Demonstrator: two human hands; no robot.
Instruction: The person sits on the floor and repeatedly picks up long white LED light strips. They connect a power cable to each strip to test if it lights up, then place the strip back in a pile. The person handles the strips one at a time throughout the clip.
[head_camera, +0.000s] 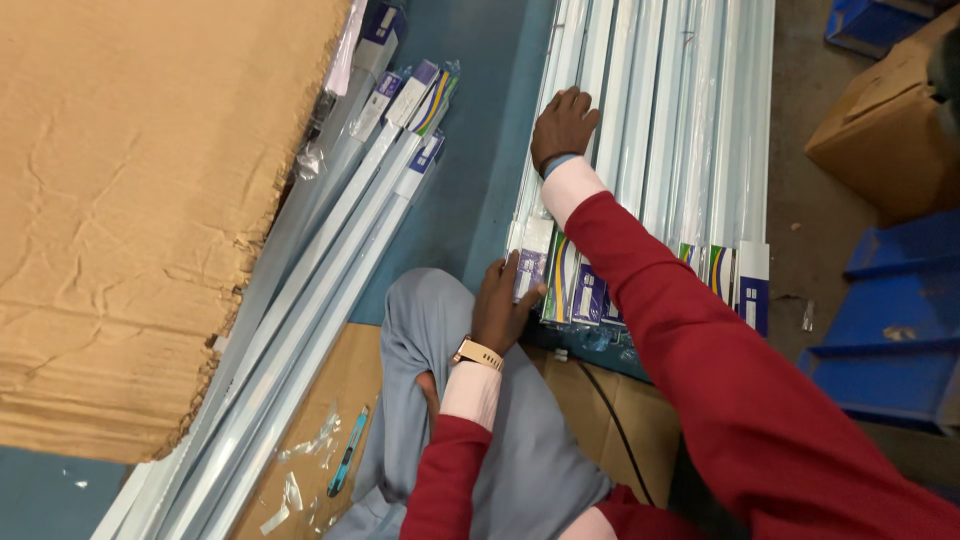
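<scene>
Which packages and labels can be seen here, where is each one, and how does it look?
Right stack of wrapped tubes: long white packs side by side under the right hand.
End labels on that stack: white, blue and striped, beside the left hand.
Left bundle of tubes: slanted, in clear wrap, with blue-white end labels.
Corrugated cardboard sheet: brown, top left.
Cardboard box: brown, right edge.

The sleeves (720, 370) were deep red with pale pink cuffs. The boxed tube lights (660, 130) were white, their end labels striped blue, yellow and green. The trousers (430, 330) were grey-blue. The corrugated cardboard sheet (130, 200) was tan. The watch strap (478, 353) was cream. The plastic crates (890, 330) were bright blue, the floor (470, 130) teal.
</scene>
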